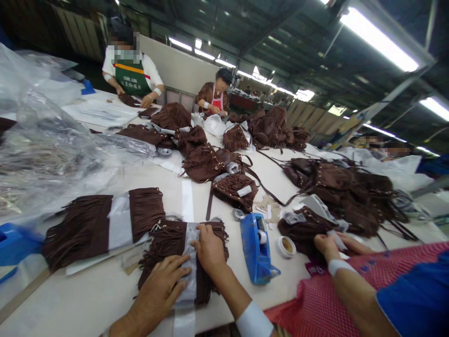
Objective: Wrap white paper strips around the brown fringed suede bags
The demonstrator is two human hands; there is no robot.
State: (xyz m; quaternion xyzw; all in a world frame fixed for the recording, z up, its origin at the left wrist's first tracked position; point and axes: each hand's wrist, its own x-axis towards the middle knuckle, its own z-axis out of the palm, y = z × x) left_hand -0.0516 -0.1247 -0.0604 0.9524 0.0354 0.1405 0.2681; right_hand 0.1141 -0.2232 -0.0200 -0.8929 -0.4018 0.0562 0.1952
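In front of me a dark brown fringed bag piece [164, 245] lies on the white table, with a pale, shiny wrapping strip [190, 269] across it. My left hand [163, 285] lies over the piece, its fingers spread and reaching onto the strip. At the strip's upper end, my right hand [211, 247] presses down with bent fingers, thumb apart. Neither hand visibly lifts anything. A second fringed piece [84, 224] with a similar pale band [119, 222] lies to the left. Right of my right hand stands a blue tape dispenser [253, 248].
A tape roll [286, 246] lies beyond the dispenser. At the right, a co-worker's hands [329, 245] handle another brown bag [301, 229]. Brown bags [201, 161] with straps cover the table farther back. Clear plastic [52, 154] is heaped at left. Two people work across the table.
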